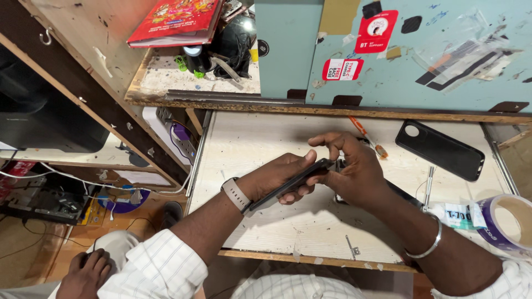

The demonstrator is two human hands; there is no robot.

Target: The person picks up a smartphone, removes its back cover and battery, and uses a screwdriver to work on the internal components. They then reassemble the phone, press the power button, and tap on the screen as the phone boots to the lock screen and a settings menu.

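Head view, looking down at a pale wooden table [260, 138].

Left hand [280, 177]: fingers curled under a dark phone [293, 181], cradling it edge-on above the table, thumb along the top edge. A band with a pale strap sits on that wrist.

Right hand [354, 169]: closed on the far end of the same phone, thumb and fingers pinching the upper corner; index finger raised and bent. A metal bangle [429, 246] on that wrist.

Phone: held between both hands, tilted, clear of the table surface, roughly at table centre.

Around it: a black phone case [440, 149] lies flat to the right, well apart from the hands. A small orange-handled screwdriver [367, 135] lies just behind the right hand. A thin metal tool [429, 185] lies between the hand and a roll of tape [510, 221] at the right edge. A red book [174, 21] rests on the shelf above, to the left. Another hand [83, 274] shows at the bottom left corner, resting low, away from the table.
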